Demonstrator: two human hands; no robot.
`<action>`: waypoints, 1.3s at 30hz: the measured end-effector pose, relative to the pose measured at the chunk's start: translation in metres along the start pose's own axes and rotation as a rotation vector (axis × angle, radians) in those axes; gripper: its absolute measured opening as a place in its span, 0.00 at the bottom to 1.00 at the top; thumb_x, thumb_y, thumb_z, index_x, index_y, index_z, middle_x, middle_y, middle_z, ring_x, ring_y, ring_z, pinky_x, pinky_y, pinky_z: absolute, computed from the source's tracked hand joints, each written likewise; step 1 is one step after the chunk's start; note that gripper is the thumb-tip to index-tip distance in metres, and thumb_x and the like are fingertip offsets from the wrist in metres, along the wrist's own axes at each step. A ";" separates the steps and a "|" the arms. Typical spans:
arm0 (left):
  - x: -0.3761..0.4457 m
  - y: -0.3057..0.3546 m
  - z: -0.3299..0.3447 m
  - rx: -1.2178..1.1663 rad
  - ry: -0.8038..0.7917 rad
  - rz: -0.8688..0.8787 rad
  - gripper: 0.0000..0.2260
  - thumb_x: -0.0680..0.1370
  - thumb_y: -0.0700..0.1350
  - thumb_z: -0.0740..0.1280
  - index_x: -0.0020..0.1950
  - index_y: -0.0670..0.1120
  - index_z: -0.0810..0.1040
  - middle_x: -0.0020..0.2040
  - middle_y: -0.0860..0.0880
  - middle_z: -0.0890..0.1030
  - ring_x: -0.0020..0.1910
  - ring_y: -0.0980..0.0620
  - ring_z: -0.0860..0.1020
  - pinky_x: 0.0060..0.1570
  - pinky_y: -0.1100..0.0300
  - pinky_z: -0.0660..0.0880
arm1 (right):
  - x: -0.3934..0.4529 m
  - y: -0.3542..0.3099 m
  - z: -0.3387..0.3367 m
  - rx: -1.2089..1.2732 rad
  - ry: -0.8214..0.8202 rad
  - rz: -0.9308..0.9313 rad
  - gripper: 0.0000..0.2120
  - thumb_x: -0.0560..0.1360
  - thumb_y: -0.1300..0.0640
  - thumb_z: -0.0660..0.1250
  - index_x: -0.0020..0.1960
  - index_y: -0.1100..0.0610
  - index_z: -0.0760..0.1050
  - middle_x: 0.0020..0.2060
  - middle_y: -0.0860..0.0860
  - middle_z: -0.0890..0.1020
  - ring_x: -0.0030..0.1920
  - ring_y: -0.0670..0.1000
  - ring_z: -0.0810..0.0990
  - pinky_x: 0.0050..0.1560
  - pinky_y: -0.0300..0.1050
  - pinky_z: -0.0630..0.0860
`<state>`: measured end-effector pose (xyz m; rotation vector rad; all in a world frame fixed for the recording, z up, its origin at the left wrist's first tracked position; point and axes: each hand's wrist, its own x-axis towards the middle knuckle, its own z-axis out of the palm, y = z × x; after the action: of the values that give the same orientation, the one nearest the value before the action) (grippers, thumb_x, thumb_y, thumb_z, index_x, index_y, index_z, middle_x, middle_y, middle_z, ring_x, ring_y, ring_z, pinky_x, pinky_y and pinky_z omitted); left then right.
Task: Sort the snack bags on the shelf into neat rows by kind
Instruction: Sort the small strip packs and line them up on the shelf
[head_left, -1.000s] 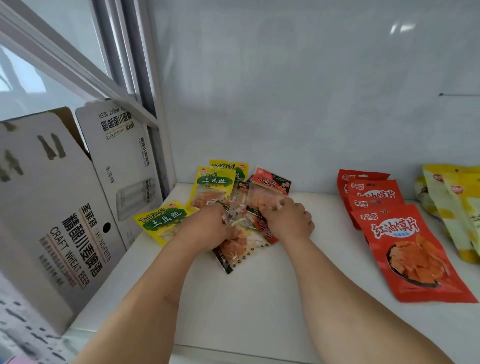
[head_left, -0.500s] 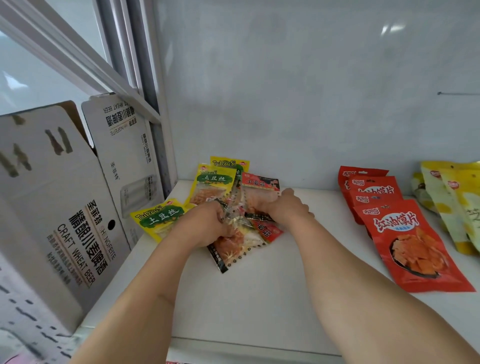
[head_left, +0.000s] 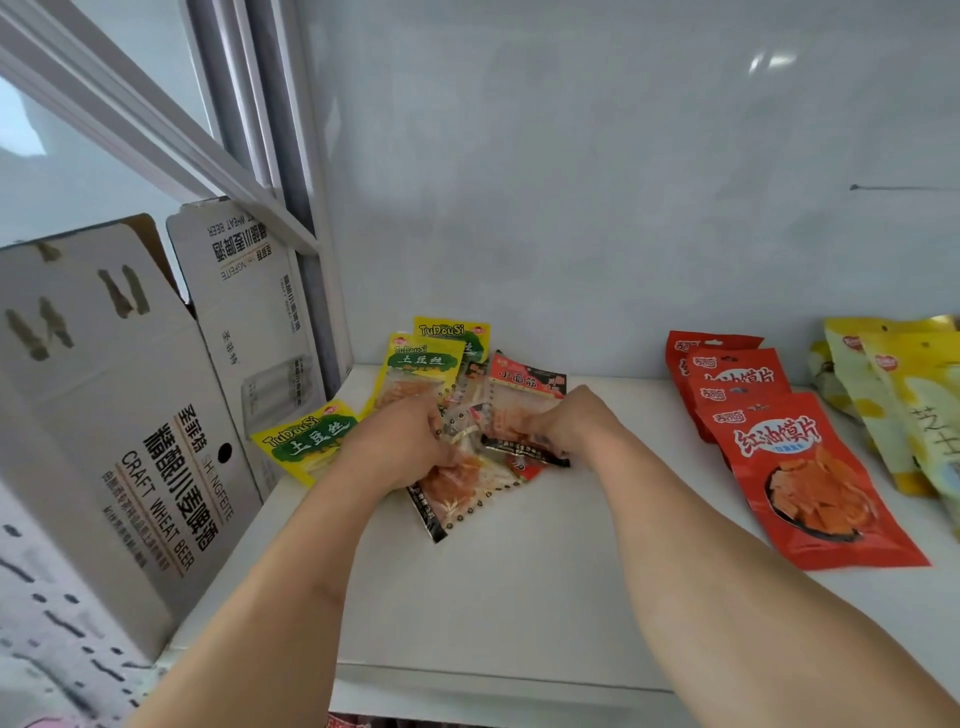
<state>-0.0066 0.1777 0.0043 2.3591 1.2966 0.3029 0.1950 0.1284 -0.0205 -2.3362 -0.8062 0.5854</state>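
At frame centre, clear red-topped snack bags (head_left: 524, 410) are gripped by the curled left hand (head_left: 402, 447) and right hand (head_left: 574, 418).

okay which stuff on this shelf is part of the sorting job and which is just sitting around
Job:
left hand and right hand, both gripping the clear bags
yellow bags
red bags
pale yellow bags
shelf

Lying about:
beer carton beside the shelf
window frame
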 end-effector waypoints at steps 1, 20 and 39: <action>0.000 0.002 0.000 0.005 0.001 0.003 0.14 0.73 0.51 0.74 0.42 0.51 0.68 0.46 0.50 0.77 0.45 0.47 0.75 0.45 0.53 0.73 | 0.003 0.002 0.001 0.030 -0.012 -0.010 0.45 0.53 0.36 0.77 0.61 0.59 0.70 0.52 0.54 0.81 0.52 0.57 0.81 0.58 0.56 0.77; -0.009 0.012 0.000 -0.606 -0.087 0.005 0.08 0.77 0.34 0.70 0.43 0.46 0.78 0.38 0.62 0.80 0.34 0.62 0.80 0.36 0.67 0.77 | 0.001 0.034 -0.044 0.727 0.001 -0.148 0.07 0.75 0.54 0.73 0.49 0.54 0.77 0.48 0.50 0.84 0.49 0.50 0.82 0.51 0.51 0.79; -0.003 0.024 0.003 -1.087 -0.059 -0.151 0.09 0.76 0.40 0.73 0.56 0.47 0.83 0.54 0.47 0.86 0.60 0.43 0.81 0.64 0.46 0.72 | 0.041 0.055 -0.044 0.638 0.288 -0.140 0.10 0.79 0.55 0.67 0.57 0.58 0.77 0.51 0.54 0.84 0.51 0.55 0.83 0.54 0.54 0.79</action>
<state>0.0107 0.1634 0.0132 1.3303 0.9044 0.6725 0.2717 0.1032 -0.0330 -1.7102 -0.5398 0.3622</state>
